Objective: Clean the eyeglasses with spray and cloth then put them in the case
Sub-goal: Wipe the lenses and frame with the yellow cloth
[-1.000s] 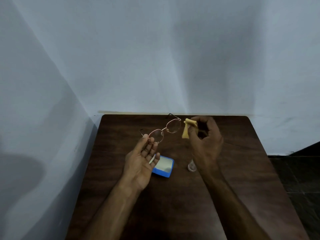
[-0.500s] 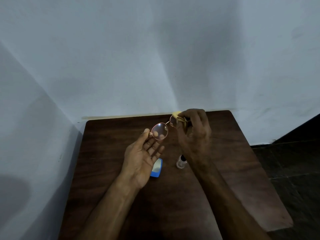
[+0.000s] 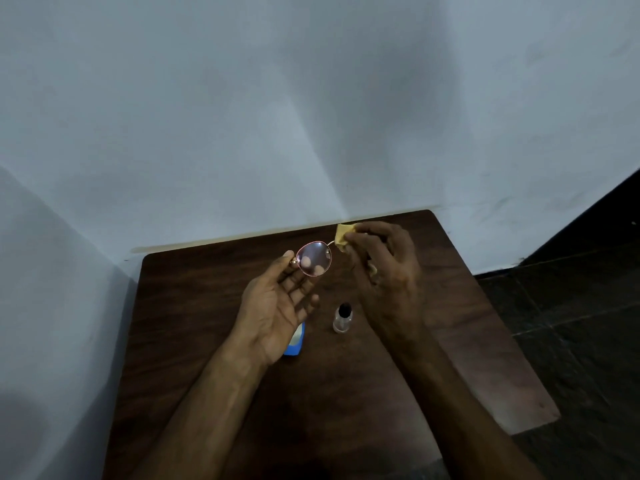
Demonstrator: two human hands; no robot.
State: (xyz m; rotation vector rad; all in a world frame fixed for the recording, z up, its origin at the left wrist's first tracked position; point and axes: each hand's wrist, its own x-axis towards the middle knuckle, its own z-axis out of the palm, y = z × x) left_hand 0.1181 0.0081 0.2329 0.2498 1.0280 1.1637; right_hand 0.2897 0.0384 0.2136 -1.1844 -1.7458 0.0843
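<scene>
obstacles: spray bottle (image 3: 343, 317), blue case (image 3: 295, 341) mid-table | free: table (image 3: 194, 306) left side, near edge

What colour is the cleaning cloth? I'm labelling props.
Yellow: the cloth, pinched in the right hand, head view.

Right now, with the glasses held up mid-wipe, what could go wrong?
The left hand pinches only one end of the eyeglasses; pressure from the cloth in the right hand may twist the thin frame or break that grip. The spray bottle stands upright just below the right wrist, so lowering it could tip the bottle.
</scene>
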